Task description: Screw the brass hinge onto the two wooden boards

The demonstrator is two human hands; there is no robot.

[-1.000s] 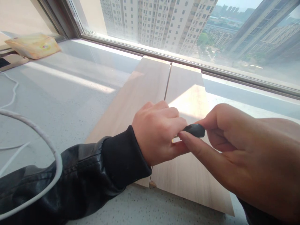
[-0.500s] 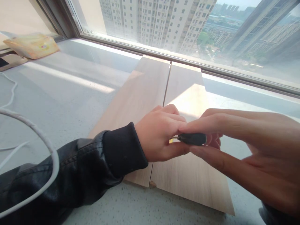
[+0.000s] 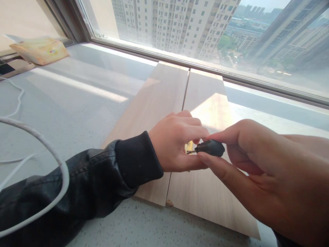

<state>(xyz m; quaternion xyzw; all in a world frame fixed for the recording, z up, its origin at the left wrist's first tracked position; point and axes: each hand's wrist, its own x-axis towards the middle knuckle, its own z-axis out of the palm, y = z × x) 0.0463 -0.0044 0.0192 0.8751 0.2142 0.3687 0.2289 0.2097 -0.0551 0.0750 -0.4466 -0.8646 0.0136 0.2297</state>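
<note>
My right hand (image 3: pixel 259 168) pinches the dark handle of a short screwdriver (image 3: pixel 211 148) between thumb and fingers. The screwdriver lies nearly level in view, and its thin metal shaft points left to a small yellow, brass-coloured piece (image 3: pixel 189 146). My left hand (image 3: pixel 177 140) rests over the boards, its fingers curled and its thumb and forefinger on either side of the shaft. Most of the brass-coloured piece and whatever the left fingertips press on are hidden. Under both hands lie a left wooden board (image 3: pixel 146 106) and a right wooden board (image 3: pixel 216 202), side by side with a narrow gap.
The boards lie on a speckled pale counter (image 3: pixel 123 223) against a window frame (image 3: pixel 144 55). A white cable (image 3: pixel 65 181) loops across the front of my left sleeve. At the far left sits a yellowish packet (image 3: pixel 41 51). The right board's near corner is chipped.
My right hand has shifted its grip on the screwdriver handle, its fingers now bent more. The left thumb and forefinger have parted slightly, showing more of the brass-coloured piece. The view has shifted slightly.
</note>
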